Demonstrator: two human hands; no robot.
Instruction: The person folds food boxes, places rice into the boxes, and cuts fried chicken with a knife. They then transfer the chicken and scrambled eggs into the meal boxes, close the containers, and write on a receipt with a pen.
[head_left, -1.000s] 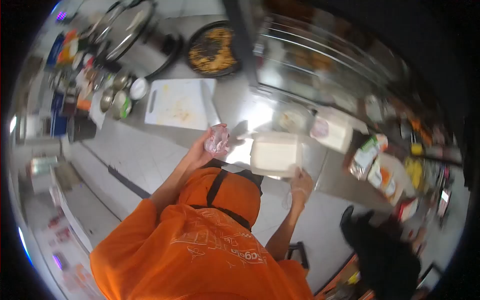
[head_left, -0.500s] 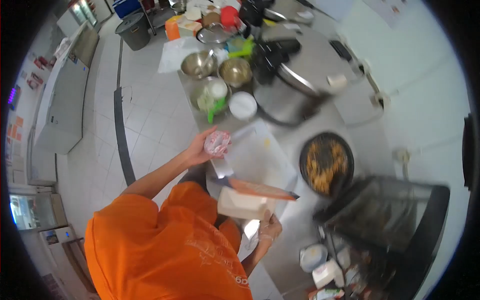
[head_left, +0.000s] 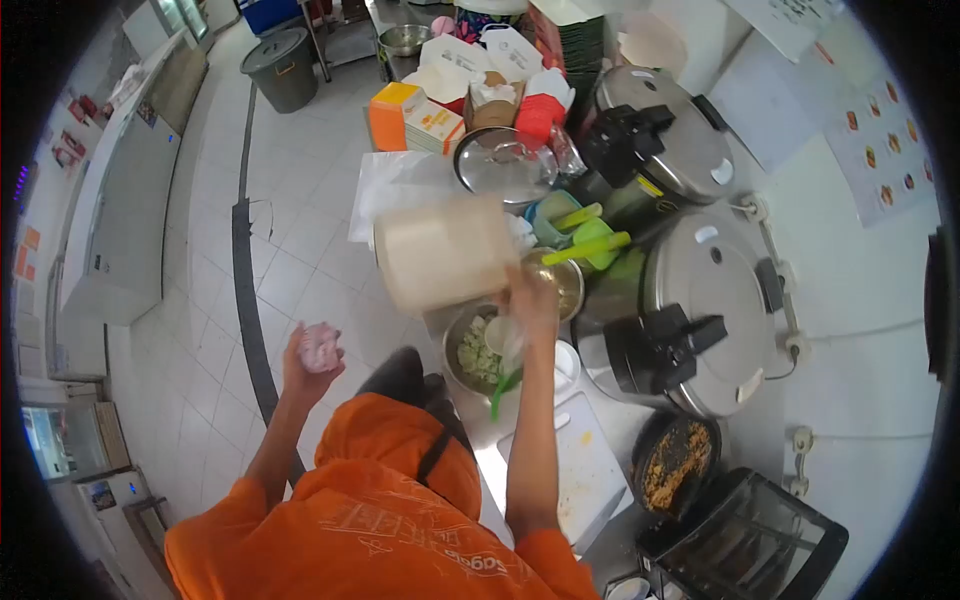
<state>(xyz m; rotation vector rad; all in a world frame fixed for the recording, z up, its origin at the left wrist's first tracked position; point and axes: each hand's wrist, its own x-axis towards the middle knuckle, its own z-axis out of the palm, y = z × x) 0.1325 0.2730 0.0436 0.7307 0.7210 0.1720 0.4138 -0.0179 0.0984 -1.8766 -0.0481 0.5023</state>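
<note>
My left hand (head_left: 308,360) is wrapped round a pinkish, crumpled wrapped bundle (head_left: 320,347), held out over the tiled floor. In my right hand (head_left: 528,300) is a cream-coloured open box (head_left: 440,250), blurred by motion, gripped at its right edge. Beneath that hand stands a bowl of chopped pale green food (head_left: 478,352) with a green-handled utensil in it. A metal bowl (head_left: 562,282) is partly hidden behind my right hand. The white cutting board (head_left: 580,465), with crumbs on it, lies beside my right forearm.
Two large cookers (head_left: 705,310) stand at the right. A black pan of browned food (head_left: 678,465) sits near a dark-framed glass case (head_left: 750,535). Behind the box are a glass lid (head_left: 505,165), orange cartons (head_left: 415,118) and stacked containers. A grey bin (head_left: 282,72) stands on the floor.
My view has turned toward the bowls and cookers. My right hand has carried the box from near the cutting board to above the bowls. My left hand still holds the bundle, now farther left.
</note>
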